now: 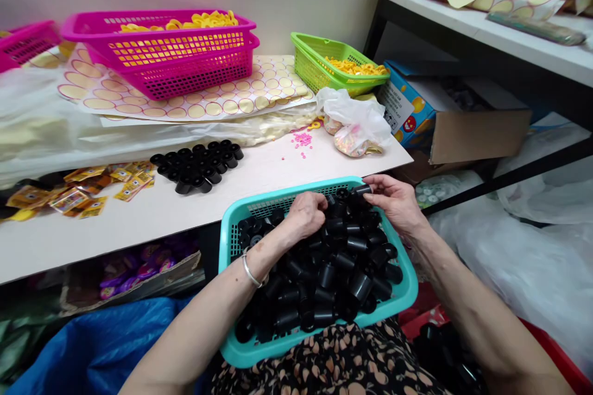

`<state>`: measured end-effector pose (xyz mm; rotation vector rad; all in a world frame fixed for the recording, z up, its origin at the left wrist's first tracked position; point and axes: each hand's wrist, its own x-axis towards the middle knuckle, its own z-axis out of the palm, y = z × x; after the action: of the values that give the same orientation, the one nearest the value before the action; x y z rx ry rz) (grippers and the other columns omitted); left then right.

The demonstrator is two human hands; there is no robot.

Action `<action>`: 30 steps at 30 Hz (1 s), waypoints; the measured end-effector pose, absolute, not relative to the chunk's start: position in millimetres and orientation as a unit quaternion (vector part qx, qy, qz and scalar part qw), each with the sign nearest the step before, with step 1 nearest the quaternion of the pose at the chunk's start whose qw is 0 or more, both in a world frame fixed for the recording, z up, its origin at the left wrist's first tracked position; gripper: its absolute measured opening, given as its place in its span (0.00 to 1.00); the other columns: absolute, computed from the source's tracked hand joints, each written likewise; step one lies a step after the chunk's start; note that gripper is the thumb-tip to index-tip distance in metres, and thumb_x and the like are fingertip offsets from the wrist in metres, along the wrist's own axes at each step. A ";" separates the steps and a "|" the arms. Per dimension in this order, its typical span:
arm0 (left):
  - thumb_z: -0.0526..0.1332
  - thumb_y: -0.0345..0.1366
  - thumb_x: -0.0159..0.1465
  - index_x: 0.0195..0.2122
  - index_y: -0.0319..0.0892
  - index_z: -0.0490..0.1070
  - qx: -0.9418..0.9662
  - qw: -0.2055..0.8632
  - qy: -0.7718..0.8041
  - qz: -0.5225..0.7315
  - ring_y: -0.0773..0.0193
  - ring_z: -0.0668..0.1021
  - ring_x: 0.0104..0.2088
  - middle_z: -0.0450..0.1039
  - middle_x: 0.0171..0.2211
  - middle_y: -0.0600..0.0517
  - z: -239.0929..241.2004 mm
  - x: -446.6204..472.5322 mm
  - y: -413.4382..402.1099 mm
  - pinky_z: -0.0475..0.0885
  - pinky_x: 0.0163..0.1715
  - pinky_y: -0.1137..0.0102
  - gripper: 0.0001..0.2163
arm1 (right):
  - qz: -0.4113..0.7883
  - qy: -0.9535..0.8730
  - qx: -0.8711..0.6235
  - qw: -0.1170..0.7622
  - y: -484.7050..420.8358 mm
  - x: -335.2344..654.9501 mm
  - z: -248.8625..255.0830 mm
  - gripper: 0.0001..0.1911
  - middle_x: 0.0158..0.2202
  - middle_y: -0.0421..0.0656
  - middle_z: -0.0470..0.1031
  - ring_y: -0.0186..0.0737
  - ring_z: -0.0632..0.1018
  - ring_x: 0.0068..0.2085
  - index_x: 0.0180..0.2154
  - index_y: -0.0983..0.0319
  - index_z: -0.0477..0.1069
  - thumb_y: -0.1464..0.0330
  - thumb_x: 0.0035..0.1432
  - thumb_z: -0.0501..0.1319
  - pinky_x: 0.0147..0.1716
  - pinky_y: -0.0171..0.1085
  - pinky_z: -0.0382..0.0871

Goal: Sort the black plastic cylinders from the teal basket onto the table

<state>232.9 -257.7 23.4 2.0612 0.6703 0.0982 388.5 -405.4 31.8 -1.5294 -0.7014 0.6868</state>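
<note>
A turquoise plastic basket (pixel 407 296) rests at my lap against the table edge, heaped with small black plastic cups (pixel 359 287). My left hand (pixel 306 215) is over the pile near the far side, fingers curled down among the cups; what its fingertips pinch is hidden. At the far right corner my right hand (pixel 391 200) grips one black cup (pixel 361 190) lying sideways between thumb and fingers. On the table beyond stands a close group of black cups (pixel 199 163), their open ends up.
Small gold packets (pixel 92 188) lie at the left. Pink baskets (pixel 162 71) and a green basket (pixel 319 68) hold yellow pieces at the back. Pink beads (pixel 303 139) lie beside a plastic bag (pixel 354 126). A cardboard box (pixel 479 136) sits under the right shelf (pixel 463 21).
</note>
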 end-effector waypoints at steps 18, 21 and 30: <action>0.60 0.38 0.56 0.34 0.41 0.72 0.918 0.333 0.201 0.074 0.61 0.72 0.35 0.70 0.32 0.51 26.9 234.3 -256.4 0.66 0.35 0.68 0.08 | 0.225 -0.521 -0.693 0.445 -434.2 380.5 29.8 0.10 0.40 0.44 0.69 0.41 0.70 0.43 0.40 0.60 0.68 0.74 0.53 0.60 0.44 0.42 0.64; 0.62 0.42 0.55 0.37 0.41 0.72 0.918 0.359 0.162 0.038 0.61 0.72 0.35 0.71 0.34 0.51 19.3 237.5 -271.8 0.66 0.34 0.68 0.12 | 0.334 -0.392 -0.636 0.574 -438.2 378.6 23.1 0.15 0.39 0.42 0.71 0.39 0.72 0.39 0.41 0.60 0.69 0.70 0.49 0.66 0.39 0.39 0.68; 0.63 0.37 0.54 0.43 0.40 0.71 0.730 0.640 0.234 0.056 0.64 0.72 0.34 0.70 0.34 0.50 23.7 235.7 -276.2 0.66 0.35 0.68 0.15 | 0.333 -0.318 -0.617 0.637 -440.9 372.9 19.3 0.18 0.38 0.41 0.73 0.36 0.73 0.37 0.40 0.59 0.72 0.71 0.45 0.69 0.37 0.36 0.68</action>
<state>235.7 -276.2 23.7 1.6640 0.5334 0.1287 372.9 -440.9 19.3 -1.4097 -0.7268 0.7611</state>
